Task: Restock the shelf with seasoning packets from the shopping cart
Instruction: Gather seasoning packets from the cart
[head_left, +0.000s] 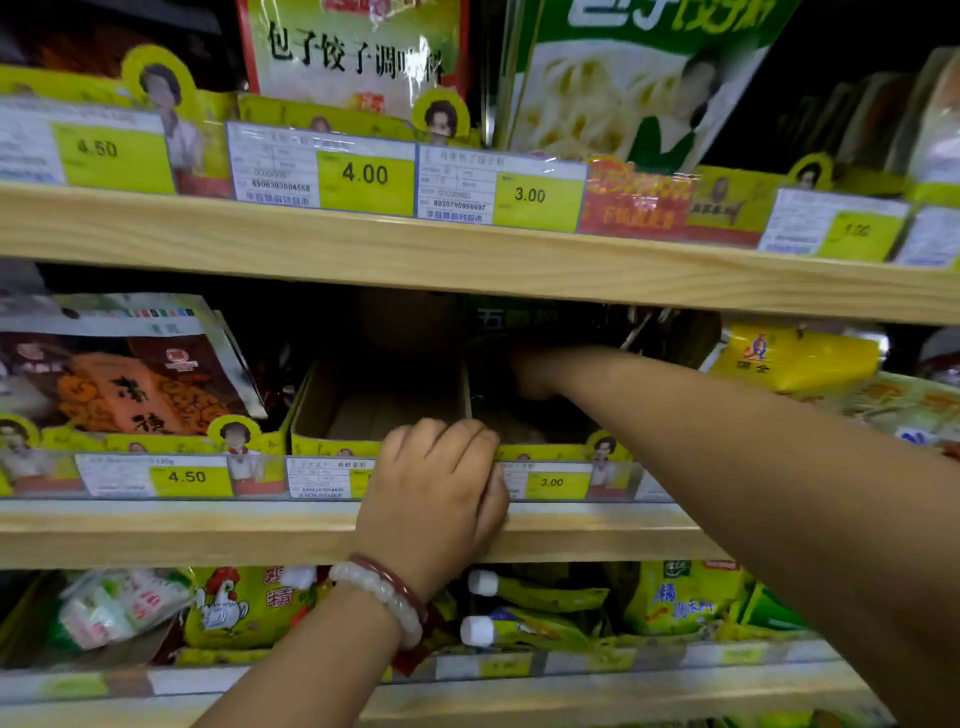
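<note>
A person restocked a wooden shelf (467, 535) with seasoning packets.

The right hand (535, 374) reached deep into a cardboard tray (550, 447), its fingers hidden in shadow near dark packets (545, 322); the left hand (441, 488) curled over the tray's front edge, best steadying it.

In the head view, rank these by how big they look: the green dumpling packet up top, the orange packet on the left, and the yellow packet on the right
1. green dumpling packet
2. orange packet
3. yellow packet
All three are partly hidden, so this holds for their visible parts only.
</note>
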